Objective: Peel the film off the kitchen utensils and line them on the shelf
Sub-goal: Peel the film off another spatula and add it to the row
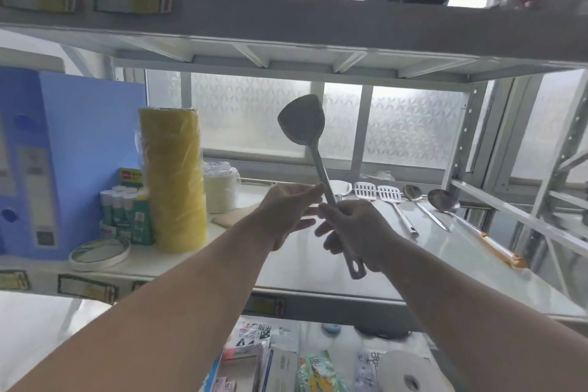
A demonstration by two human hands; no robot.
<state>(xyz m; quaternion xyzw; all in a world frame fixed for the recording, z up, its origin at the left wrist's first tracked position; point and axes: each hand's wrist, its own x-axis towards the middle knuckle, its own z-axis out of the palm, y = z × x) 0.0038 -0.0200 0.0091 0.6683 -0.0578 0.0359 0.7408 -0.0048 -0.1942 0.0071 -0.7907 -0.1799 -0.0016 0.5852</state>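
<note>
My left hand is open, its fingers touching the shaft of the metal spatula, blade up above them. My right hand grips the handle lower down. Beyond and right of it, five utensils lie in a row on the shelf.

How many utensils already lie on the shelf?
5, in a row at the back right: a round one half hidden behind the hands, two slotted turners, a spoon, a ladle.
</note>
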